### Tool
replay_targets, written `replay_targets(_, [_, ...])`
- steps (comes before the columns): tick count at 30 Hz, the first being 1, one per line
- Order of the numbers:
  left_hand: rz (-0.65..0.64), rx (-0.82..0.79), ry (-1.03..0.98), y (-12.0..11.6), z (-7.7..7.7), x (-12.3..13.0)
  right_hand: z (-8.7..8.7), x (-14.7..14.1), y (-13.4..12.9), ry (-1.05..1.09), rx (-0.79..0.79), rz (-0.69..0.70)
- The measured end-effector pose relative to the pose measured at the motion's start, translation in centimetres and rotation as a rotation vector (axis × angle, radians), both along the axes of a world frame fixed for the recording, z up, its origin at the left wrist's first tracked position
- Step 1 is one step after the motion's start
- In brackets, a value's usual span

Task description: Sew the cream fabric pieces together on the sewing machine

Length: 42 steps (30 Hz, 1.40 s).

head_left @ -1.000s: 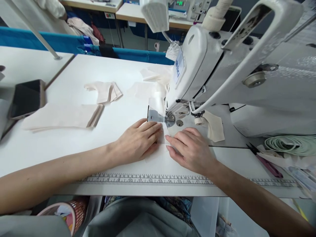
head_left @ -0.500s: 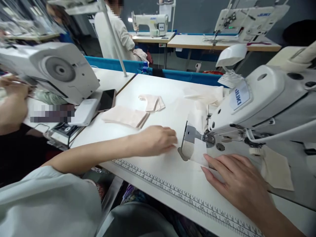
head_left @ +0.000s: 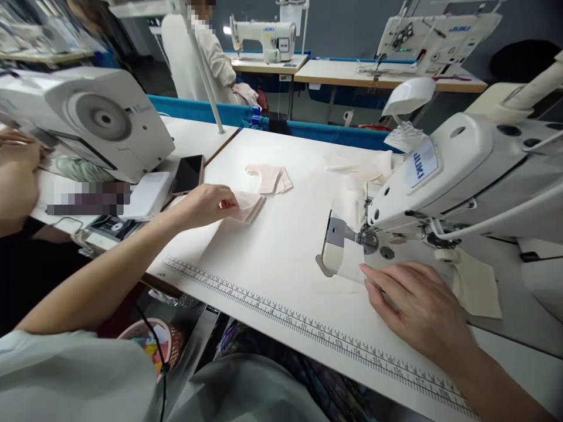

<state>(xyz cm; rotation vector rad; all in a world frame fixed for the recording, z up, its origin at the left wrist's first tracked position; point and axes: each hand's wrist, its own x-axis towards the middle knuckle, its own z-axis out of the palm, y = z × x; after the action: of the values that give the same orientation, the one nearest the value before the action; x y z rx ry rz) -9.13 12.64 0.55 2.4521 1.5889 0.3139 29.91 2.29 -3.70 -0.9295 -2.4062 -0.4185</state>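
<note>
My left hand is at the stack of pale pink fabric pieces on the table, its fingers curled and pinching the top piece. The hand covers the stack's left part. At the right, my right hand rests on the table by the sewing machine, thumb and forefinger closed on the edge of a white fabric strip. That strip runs under the presser foot. More pale fabric lies bunched behind the foot.
A small cut fabric piece lies beyond the stack. A phone and white box are at left, near another sewing machine. A printed ruler follows the table's front edge. A co-worker's hand is far left.
My left hand has moved left and away from the machine, onto the fabric stack. My right hand has stayed at the strip, with its thumb and forefinger closer together.
</note>
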Motion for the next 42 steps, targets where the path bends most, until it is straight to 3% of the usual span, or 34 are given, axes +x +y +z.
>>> replay_targets(4, [0.114, -0.238, -0.191, 0.1, 0.9, -0.2, 0.1, 0.2, 0.0, -0.03, -0.02, -0.038])
replay_targets(6, [0.09, -0.403, -0.363, -0.8, 0.7, 0.8, 0.1, 0.3, -0.1, -0.037, -0.022, -0.048])
replay_targets(8, [0.04, -0.461, -0.483, -2.7, 0.1, 2.6, 0.1, 0.4, -0.1, -0.045, -0.028, -0.049])
replay_targets(11, [-0.05, -0.232, -0.445, -6.6, -1.4, 5.9, 0.2, 0.5, -0.1, -0.057, -0.048, -0.042])
replay_targets(13, [-0.279, -0.043, -0.356, -9.2, -2.5, 7.4, 0.2, 0.6, -0.2, -0.058, -0.054, -0.041])
replay_targets(15, [-0.414, 0.064, -0.204, -11.2, -3.5, 8.0, 0.2, 0.7, -0.2, -0.058, -0.052, -0.045])
replay_targets(19, [-0.404, 0.161, 0.064, -13.6, -4.8, 7.7, 0.2, 0.7, -0.3, -0.06, -0.049, -0.024])
replay_targets(23, [-0.34, 0.157, 0.139, -14.7, -5.2, 7.9, 0.3, 0.5, -0.4, -0.046, -0.058, 0.039])
replay_targets(28, [-0.282, 0.126, 0.091, -14.5, -5.0, 8.3, 0.7, 0.3, 0.0, -0.058, -0.054, 0.139])
replay_targets(33, [-0.249, 0.179, -0.052, -11.3, -3.6, 9.2, 0.6, -0.3, -0.2, -0.035, -0.044, 0.134])
replay_targets(37, [-0.278, 0.123, 0.083, -7.9, -2.5, 11.5, 0.4, -0.5, -0.7, -0.017, -0.083, 0.082])
replay_targets(42, [-0.323, 0.043, 0.191, -5.9, -2.1, 13.3, 0.4, -0.3, -1.0, -0.013, -0.111, 0.046])
